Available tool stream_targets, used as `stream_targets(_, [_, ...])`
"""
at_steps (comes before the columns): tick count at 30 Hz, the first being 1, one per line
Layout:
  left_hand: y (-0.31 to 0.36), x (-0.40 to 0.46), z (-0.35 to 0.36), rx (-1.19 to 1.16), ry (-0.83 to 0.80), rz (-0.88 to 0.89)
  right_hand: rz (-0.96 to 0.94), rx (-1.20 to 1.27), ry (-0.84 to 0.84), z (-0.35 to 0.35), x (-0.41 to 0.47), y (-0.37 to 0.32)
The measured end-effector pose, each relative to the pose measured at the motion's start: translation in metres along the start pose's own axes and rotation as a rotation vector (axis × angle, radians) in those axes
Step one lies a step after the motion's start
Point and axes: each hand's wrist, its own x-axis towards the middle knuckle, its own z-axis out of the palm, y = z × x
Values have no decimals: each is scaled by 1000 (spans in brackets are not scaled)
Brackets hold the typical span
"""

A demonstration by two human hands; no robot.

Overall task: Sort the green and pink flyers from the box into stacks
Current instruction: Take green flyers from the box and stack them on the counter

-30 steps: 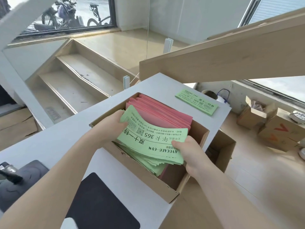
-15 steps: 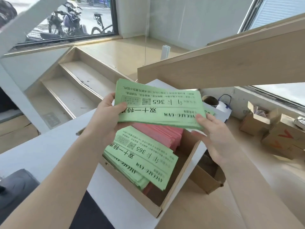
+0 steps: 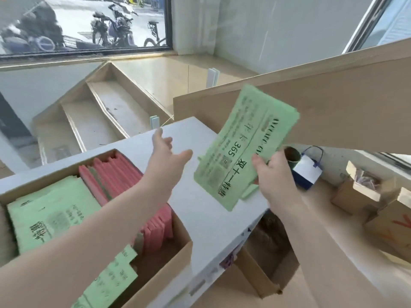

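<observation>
My right hand [image 3: 272, 174] grips a batch of green flyers [image 3: 240, 143] by its right edge, holding it tilted in the air over the far right part of the white table [image 3: 200, 210]. A corner of another green flyer [image 3: 250, 192] on the table shows under it. My left hand [image 3: 166, 152] is open with fingers spread, just left of the held batch and apart from it. The cardboard box [image 3: 169, 258] stands at the lower left with green flyers [image 3: 49, 214] in front and pink flyers [image 3: 117, 174] standing behind them.
A wooden stair stringer [image 3: 311, 112] slants close above the table's far right. Beyond the table edge stand an open carton [image 3: 271, 274] on the floor, a blue-and-white bag [image 3: 308, 174], a green cup [image 3: 292, 156] and more cardboard boxes [image 3: 378, 207]. Wooden steps [image 3: 93, 121] descend at the left.
The green batch has left the box and swung right, turning from level to steeply tilted. My left hand has let go of it; only my right hand holds it now.
</observation>
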Motion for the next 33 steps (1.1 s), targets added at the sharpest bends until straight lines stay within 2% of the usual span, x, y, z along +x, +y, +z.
stream_targets(3, [6, 23, 13, 288, -121, 323, -230, -609, -238, -23, 28, 5])
stream_targets(5, [7, 34, 19, 524, -241, 478, -337, -998, -270, -24, 35, 12])
stream_targets(7, [2, 47, 23, 705, -372, 583, -463, -1189, -281, -23, 37, 26])
stream_targets(11, [-12, 61, 38, 762, -504, 369, -538, -1295, -346, -24, 47, 53])
stream_targets(15, [-21, 79, 42, 654, -507, 155, -450, -1172, -341, -11, 51, 73])
stream_targets(19, [-31, 104, 27, 585, -604, -64, -130, -1008, -358, -27, 35, 96])
stream_targets(21, [-36, 114, 21, 614, -637, -157, 5, -773, -239, -36, 24, 111])
stream_targets(23, [-43, 121, 19, 599, -653, -248, 116, -417, -105, -34, 18, 126])
stream_targets(25, [-51, 125, 20, 426, -635, -366, 209, -110, -22, -21, 15, 136])
stream_targets(27, [-56, 126, 23, 210, -624, -482, 239, 35, 43, -7, 14, 143])
stream_targets(30, [-57, 121, 33, 23, -480, -555, 201, 74, 87, 3, 13, 143])
stream_targets(33, [-56, 117, 42, -52, -278, -496, 145, 105, 146, 7, 12, 135])
